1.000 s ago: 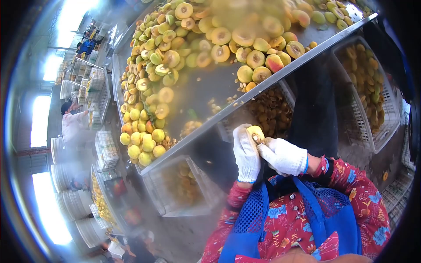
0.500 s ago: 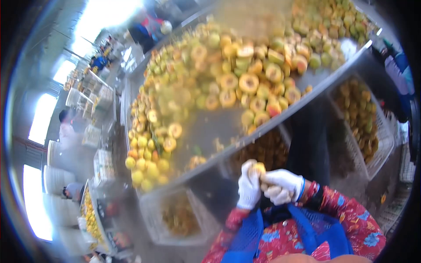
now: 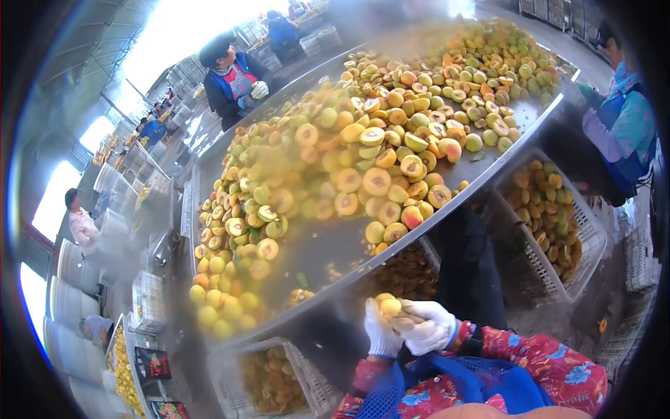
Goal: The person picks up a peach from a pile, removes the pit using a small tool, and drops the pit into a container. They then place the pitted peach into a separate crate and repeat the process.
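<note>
Both of my hands wear white gloves and meet in front of my body, below the near edge of a metal table [image 3: 328,241]. My left hand [image 3: 382,330] is closed around yellow fruit [image 3: 390,306]. My right hand [image 3: 429,327] touches it from the other side, its fingers curled round pale fruit pieces [image 3: 403,322]. Whether these pieces are separate from the yellow one is hard to tell. Halved fruit with hollow centres [image 3: 377,180] is heaped on the table, and whole yellow fruit [image 3: 218,300] lies at its left corner.
White crates of fruit stand below the table at the right [image 3: 590,241] and left [image 3: 317,384]. Another crate's fruit [image 3: 401,276] shows beyond my hands. One person [image 3: 234,80] stands across the table, another [image 3: 621,126] at the right. More workers and crates fill the left background.
The view has shifted, showing more of the people across and at the right. My hands appear lower and slightly left, with more yellow fruit visible between them.
</note>
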A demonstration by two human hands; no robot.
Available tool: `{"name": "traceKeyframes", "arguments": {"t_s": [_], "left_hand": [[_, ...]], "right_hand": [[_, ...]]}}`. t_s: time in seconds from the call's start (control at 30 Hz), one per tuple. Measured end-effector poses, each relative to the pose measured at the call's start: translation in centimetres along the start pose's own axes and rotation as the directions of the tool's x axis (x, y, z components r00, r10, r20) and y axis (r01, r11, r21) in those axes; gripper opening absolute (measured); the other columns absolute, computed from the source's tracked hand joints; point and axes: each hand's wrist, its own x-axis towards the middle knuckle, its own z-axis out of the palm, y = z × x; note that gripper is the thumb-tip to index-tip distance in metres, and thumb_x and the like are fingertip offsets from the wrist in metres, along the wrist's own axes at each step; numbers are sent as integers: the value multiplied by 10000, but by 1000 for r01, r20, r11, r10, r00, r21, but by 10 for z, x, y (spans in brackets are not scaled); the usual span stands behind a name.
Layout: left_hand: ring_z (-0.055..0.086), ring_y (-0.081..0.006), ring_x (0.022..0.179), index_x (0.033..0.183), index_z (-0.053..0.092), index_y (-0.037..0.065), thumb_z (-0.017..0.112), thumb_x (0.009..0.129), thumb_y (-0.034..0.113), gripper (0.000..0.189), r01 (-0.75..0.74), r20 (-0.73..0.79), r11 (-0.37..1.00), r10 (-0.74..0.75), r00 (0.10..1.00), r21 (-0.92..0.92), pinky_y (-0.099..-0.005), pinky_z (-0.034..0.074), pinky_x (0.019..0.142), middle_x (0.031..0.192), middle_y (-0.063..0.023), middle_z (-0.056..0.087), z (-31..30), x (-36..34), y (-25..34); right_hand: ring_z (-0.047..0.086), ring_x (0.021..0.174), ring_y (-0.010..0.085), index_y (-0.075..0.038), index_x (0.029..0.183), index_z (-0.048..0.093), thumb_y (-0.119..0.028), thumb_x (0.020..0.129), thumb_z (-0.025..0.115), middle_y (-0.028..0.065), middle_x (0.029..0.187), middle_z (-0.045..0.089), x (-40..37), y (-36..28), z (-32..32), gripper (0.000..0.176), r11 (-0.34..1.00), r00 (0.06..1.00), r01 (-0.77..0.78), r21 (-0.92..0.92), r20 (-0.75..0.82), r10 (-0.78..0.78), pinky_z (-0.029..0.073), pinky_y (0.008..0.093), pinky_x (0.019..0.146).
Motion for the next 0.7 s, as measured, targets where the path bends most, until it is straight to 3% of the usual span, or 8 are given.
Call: {"name": "traceKeyframes", "arguments": {"t_s": [0.1, 0.17, 0.2, 0.23, 0.3, 0.37, 0.53, 0.7], "left_hand": [[595, -177, 788, 972, 583, 58, 564, 1013, 224, 172, -14, -115, 995, 3, 993, -99, -348, 511, 703, 876, -41, 594, 20, -15, 33], [610, -261, 721, 1054, 572, 43, 469, 1061, 301, 278, -195, -225, 861, 331, 916, 470, -383, 531, 711, 888, -120, 610, -28, -16, 59], [617, -303, 687, 1094, 566, 35, 422, 1085, 340, 337, -166, -270, 688, 479, 835, 706, -401, 541, 715, 895, -160, 617, -52, -17, 71], [656, -394, 732, 1172, 563, 44, 436, 1072, 321, 321, 86, -219, 250, 571, 791, 964, -507, 539, 772, 999, -206, 654, -62, -31, 100], [665, -458, 992, 1234, 564, 29, 508, 1028, 392, 421, 496, -239, -290, 614, 752, 818, -558, 527, 845, 1164, -263, 642, -107, -40, 123], [644, -452, 1066, 1259, 570, 33, 550, 1002, 410, 457, 580, -268, -325, 651, 710, 747, -526, 526, 891, 1208, -255, 635, -107, -41, 139], [657, -385, 1098, 1225, 665, 65, 574, 1005, 390, 403, -84, 242, -295, 553, 797, 952, -457, 518, 962, 1202, -181, 689, -17, 38, 151], [633, -397, 1129, 1321, 585, 167, 553, 955, 425, 449, -307, 335, -344, 23, 942, 887, -473, 506, 968, 1246, -200, 644, 81, 145, 127]], "right_hand": [[366, 343, 63, -44, 896, 526, -409, 1092, 415, -27, 525, 404, 15, -4, 25, 429, 984, 954, 78, -161, -274, -120, 281, 225, 315], [351, 350, 68, -69, 895, 525, -417, 1086, 439, -18, 531, 399, 5, -19, 16, 406, 945, 923, -36, -324, -374, -93, 286, 231, 313], [360, 355, 69, -73, 893, 532, -415, 1086, 445, -20, 534, 402, 3, -22, 25, 402, 896, 862, -89, -436, -484, -150, 291, 235, 314], [369, 360, 70, -76, 892, 539, -413, 1085, 451, -22, 536, 405, 2, -21, 28, 399, 838, 791, -156, -523, -574, -211, 296, 238, 316], [395, 372, 73, -70, 887, 555, -407, 1074, 485, -23, 541, 427, -3, -23, 23, 392, 710, 716, -232, -665, -611, -338, 306, 243, 322], [461, 391, 76, -104, 899, 593, -420, 1031, 584, -35, 577, 499, -6, -30, 10, 342, 640, 660, -322, -697, -650, -375, 349, 229, 328], [451, 396, 62, -95, 883, 564, -444, 1041, 546, -37, 566, 502, -1, -28, 16, 383, 530, 609, -434, -728, -671, -423, 348, 225, 354], [444, 394, 62, -87, 875, 542, -450, 1055, 508, -28, 553, 497, -14, -31, 22, 406, 489, 618, -401, -775, -623, -480, 346, 225, 370]]}}
